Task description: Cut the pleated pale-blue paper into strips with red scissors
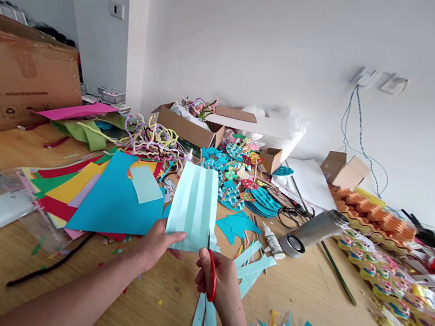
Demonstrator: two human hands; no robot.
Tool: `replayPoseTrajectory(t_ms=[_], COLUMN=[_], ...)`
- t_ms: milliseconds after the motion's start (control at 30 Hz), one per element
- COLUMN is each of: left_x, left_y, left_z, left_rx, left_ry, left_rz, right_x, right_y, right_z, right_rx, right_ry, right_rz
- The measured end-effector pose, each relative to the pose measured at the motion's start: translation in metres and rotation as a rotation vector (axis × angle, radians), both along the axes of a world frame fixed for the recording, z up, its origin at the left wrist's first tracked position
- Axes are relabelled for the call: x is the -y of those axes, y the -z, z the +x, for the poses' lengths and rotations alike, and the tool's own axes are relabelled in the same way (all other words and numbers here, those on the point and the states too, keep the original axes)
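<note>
Your left fingers and thumb are clamped on the lower left corner of the creased pale blue sheet. Your right fingers close around the red-handled scissors, whose blades meet the sheet's right edge, just beyond your fingertips.

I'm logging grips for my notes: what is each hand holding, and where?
The left hand holds the pale paper by its lower left corner; the right hand holds the scissors by their red handles.
</note>
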State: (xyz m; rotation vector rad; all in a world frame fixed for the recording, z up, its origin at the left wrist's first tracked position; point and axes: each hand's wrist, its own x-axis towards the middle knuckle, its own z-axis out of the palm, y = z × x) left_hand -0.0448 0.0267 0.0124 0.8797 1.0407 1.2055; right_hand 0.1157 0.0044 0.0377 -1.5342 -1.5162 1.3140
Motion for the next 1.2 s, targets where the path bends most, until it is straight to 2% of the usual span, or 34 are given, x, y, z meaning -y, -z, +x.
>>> replayPoseTrajectory(t_ms=[767, 1200], left_x=[-0.0004, -0.0018], left_y=[-0.0023, 0.0023], left_z=[0.0010, 0.0009], left_rx=[0.045, 0.047], left_ry=[-0.025, -0.009], left_rz=[-0.038, -0.023], right_x=[-0.0012, -0.0002], right_y=[0.0031, 0.0037], right_z=[0.0009, -0.0013], right_rx=[0.048, 0.049], right_ry=[-0.004, 0.040], right_rz=[0.047, 0.009])
